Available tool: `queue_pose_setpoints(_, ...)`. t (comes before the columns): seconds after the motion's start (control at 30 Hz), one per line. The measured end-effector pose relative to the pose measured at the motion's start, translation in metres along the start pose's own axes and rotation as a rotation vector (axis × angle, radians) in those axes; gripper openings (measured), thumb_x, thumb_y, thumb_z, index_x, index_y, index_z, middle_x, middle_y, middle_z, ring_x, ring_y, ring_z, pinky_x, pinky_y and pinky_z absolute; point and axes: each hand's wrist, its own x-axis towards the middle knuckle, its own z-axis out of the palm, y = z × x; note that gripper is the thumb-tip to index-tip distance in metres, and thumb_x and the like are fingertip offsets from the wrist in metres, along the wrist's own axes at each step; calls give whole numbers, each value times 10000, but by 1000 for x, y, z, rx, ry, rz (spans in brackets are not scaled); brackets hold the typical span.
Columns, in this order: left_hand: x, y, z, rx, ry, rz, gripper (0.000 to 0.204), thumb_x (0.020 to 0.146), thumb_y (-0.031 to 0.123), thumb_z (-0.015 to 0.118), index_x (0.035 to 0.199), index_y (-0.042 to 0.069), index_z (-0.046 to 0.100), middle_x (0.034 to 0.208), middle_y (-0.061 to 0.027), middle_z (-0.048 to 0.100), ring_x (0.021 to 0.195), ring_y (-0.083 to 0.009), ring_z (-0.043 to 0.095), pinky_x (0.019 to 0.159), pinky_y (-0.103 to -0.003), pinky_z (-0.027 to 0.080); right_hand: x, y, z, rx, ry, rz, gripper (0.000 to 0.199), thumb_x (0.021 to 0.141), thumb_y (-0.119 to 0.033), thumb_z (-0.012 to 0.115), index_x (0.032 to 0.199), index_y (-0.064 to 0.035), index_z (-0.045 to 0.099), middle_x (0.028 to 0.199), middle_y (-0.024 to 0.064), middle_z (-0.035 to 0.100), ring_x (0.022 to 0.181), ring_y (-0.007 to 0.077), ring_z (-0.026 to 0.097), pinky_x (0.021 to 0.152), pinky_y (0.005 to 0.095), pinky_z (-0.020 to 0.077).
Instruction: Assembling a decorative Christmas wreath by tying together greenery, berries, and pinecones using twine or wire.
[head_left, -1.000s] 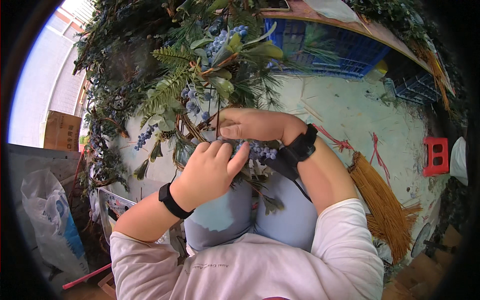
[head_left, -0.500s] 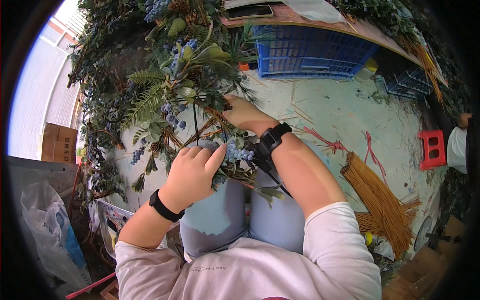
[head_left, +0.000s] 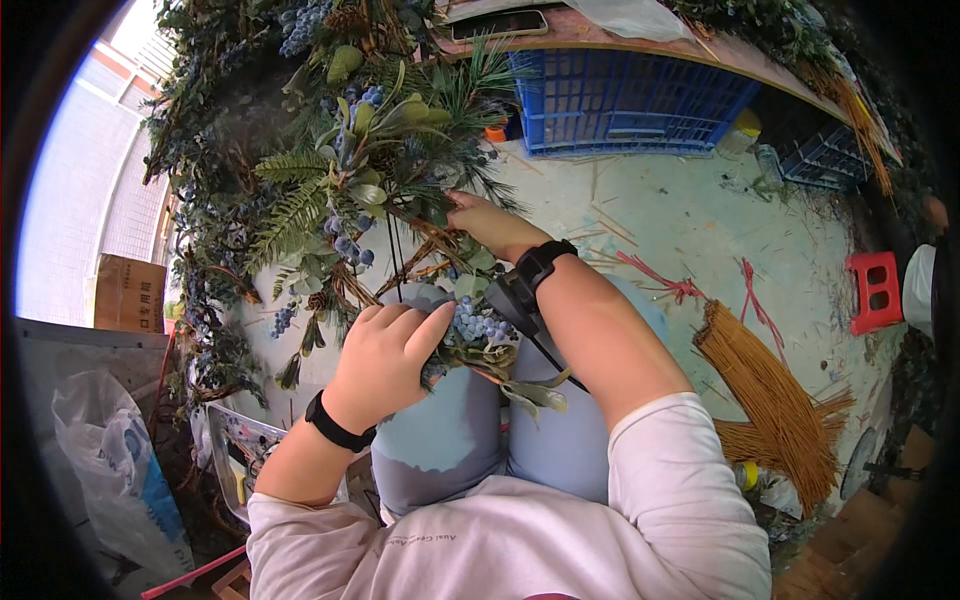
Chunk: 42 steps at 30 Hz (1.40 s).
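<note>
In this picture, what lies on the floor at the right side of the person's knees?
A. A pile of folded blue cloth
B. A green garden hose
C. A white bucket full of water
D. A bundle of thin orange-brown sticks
D: a bundle of thin orange-brown sticks lies spread on the pale floor to the right of the knees, below some pink strings; no bucket, cloth pile or hose shows there.

My left hand (head_left: 385,355) rests on the berry cluster (head_left: 478,325) over my knees; beyond my right hand (head_left: 490,225), the crate (head_left: 630,100); right, straw bundle (head_left: 765,385).
</note>
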Motion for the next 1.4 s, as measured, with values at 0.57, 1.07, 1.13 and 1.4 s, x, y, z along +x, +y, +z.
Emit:
queue_pose_setpoints(0.57, -42, -19, -11, -46, 241, -367, 672, 520, -42, 553, 1181, 19, 454, 1057, -190, 531, 929, -357, 513, 827, -396, 407, -31, -33, 16, -398, -47, -101, 650, 819, -293, 553, 1337, -6, 286, 1329, 163, 372, 1247, 210, 335, 1014, 280, 256)
queue_pose_setpoints(1.07, -2, -4, -1, 151, 13, -277, 345, 621, 156, 604, 943, 51, 535, 870, -93, 547, 811, -274, 525, 732, -387, 406, -46, -42, 22, -596, -8, -343, 507, 937, -332, 328, 1313, 9, 326, 1359, 159, 341, 1270, 258, 297, 1056, 305, 194)
queue_pose_setpoints(1.13, -6, -15, 2, 173, 101, -354, 352, 612, 122, 582, 951, 39, 535, 868, -113, 552, 811, -296, 522, 752, -381, 399, -48, -41, 24, -458, 28, -302, 526, 907, -368, 368, 1280, 3, 370, 1329, 186, 371, 1240, 301, 333, 1024, 338, 243)
queue_pose_setpoints(1.4, -19, -8, 3, 261, 23, -165, 616, 663, 348, 569, 1213, 93, 460, 1268, -182, 406, 1136, -361, 397, 922, -482, 296, -45, -32, 17, -431, 46, -379, 565, 889, -392, 410, 1272, 21, 370, 1306, 213, 393, 1230, 307, 354, 1015, 359, 257)
